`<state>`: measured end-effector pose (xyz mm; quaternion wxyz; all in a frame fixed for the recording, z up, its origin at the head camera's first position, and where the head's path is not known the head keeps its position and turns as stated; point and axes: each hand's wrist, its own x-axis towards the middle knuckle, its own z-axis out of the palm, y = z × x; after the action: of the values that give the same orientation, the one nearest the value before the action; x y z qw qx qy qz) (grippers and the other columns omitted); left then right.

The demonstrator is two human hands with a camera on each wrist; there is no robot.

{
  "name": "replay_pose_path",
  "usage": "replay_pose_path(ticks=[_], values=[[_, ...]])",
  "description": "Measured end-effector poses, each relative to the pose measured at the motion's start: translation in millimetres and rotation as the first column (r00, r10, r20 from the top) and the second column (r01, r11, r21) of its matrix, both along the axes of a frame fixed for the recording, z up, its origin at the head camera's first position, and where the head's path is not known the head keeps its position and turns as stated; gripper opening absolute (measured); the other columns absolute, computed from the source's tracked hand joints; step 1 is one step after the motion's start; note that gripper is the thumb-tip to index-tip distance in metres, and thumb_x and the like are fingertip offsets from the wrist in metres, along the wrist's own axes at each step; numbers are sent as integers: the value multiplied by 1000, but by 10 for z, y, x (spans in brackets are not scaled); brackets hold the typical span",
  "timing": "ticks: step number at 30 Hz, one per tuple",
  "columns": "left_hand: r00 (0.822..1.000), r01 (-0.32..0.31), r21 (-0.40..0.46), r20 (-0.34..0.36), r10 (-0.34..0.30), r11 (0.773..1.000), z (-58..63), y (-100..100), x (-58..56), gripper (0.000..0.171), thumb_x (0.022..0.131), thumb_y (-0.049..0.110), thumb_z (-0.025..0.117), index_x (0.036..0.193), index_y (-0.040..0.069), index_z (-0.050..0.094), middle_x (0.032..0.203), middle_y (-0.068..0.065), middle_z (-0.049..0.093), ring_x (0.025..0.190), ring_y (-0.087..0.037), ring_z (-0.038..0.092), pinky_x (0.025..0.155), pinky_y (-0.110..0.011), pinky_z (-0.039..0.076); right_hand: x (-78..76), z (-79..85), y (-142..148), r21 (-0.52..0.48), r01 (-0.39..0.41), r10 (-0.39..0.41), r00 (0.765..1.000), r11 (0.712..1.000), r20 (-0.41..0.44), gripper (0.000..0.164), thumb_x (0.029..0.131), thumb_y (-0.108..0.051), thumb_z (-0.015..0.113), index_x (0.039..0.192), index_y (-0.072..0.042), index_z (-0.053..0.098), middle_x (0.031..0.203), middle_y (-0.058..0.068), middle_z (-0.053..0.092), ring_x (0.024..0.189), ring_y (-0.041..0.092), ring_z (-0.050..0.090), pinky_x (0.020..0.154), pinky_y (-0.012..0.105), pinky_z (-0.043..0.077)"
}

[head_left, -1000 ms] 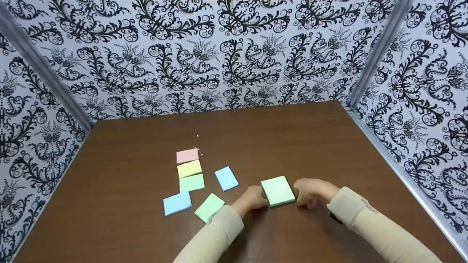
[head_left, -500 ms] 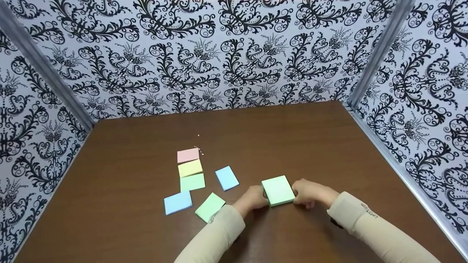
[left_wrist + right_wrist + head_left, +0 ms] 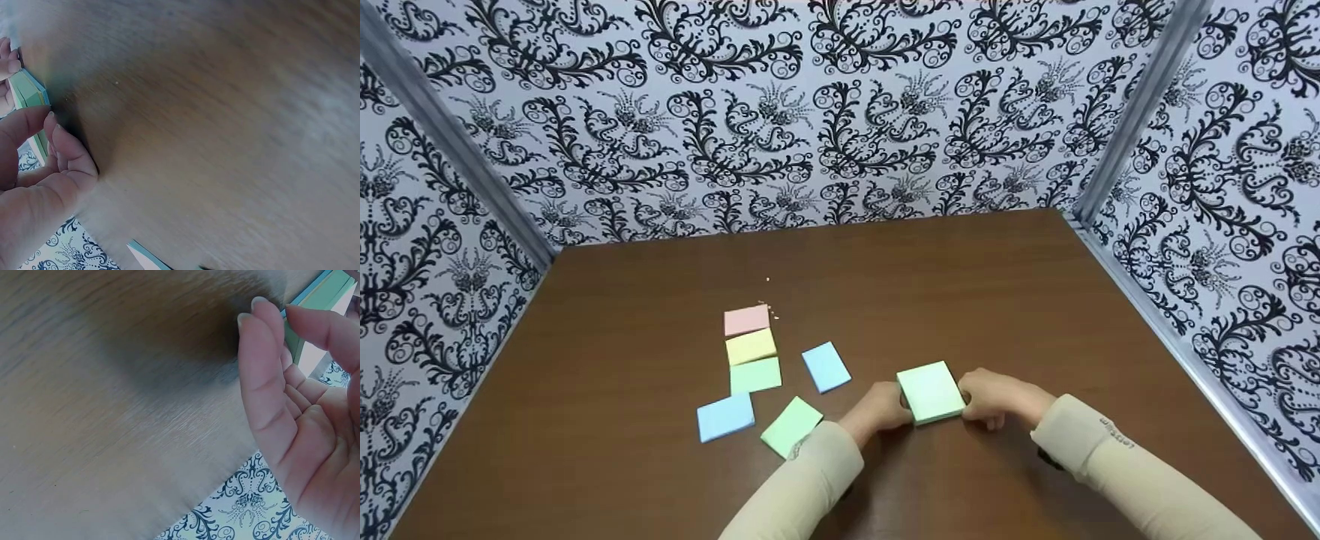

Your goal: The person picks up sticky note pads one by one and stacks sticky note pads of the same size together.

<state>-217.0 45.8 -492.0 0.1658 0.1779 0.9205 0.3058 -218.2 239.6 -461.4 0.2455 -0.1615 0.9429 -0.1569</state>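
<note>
A square stack of sticky notes (image 3: 931, 391), pale green on top, lies on the table between the two hands. Blue and yellow layers show along the stack's edge (image 3: 40, 97) in the left wrist view. The left hand (image 3: 879, 406) grips the stack's left side, thumb and fingertips nearly meeting at its edge. On the opposite side the right hand (image 3: 999, 396) pinches the near right corner. A blue strip runs along the stack's lower edge (image 3: 315, 291) beside the right thumb in the right wrist view. Both palms are mostly hidden in the head view.
Left of the hands lie smaller pads: pink (image 3: 747, 320), yellow (image 3: 751, 346) and green (image 3: 756, 375) in a column, blue ones (image 3: 726, 417) nearby. Another green pad (image 3: 790, 426) is partly covered by the left sleeve. Patterned walls (image 3: 810, 112) enclose the brown table (image 3: 945, 277).
The right hand has closed in on the stack's right edge, where a small gap showed one second ago. The left hand and the stack have stayed in place.
</note>
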Motion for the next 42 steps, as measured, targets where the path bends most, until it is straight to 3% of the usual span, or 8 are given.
replay_pose_path(ticks=[15, 22, 30, 42], values=[[1000, 11, 0, 28, -11, 1000, -3, -24, -11, 28, 76, 7, 65, 63, 10, 41, 58, 3, 37, 52, -11, 35, 47, -24, 28, -8, -24, -26, 18, 41, -41, 999, 999, 28, 31, 77, 3, 55, 51, -11, 46, 43, 5, 52, 38, 16, 54, 40, 30, 46], [996, 15, 30, 87, -17, 999, 43, -52, 12, 42, 73, 7, 70, 51, 14, 34, 49, 5, 27, 47, -10, 26, 45, -25, 23, -1, -47, -23, 16, 61, -61, 997, 998, 41, 29, 81, -2, 57, 54, -9, 50, 47, 7, 55, 41, 20, 56, 41, 31, 46], [998, 24, 12, 51, -24, 1000, 69, -49, 8, 35, 75, 8, 67, 55, 13, 38, 53, 5, 32, 49, -10, 30, 46, -24, 25, 24, -21, -58, 5, 86, -86, 996, 996, 18, 26, 81, -11, 64, 59, -9, 50, 49, 6, 52, 39, 18, 53, 39, 29, 43], [998, 13, 1, 61, -13, 1000, 62, -29, -1, 36, 82, 11, 61, 55, 13, 37, 51, 4, 33, 47, -11, 31, 45, -24, 26, 58, -68, -77, -19, 125, -125, 992, 992, -12, 20, 76, -17, 69, 66, -7, 55, 54, 6, 53, 38, 17, 50, 38, 29, 42]])
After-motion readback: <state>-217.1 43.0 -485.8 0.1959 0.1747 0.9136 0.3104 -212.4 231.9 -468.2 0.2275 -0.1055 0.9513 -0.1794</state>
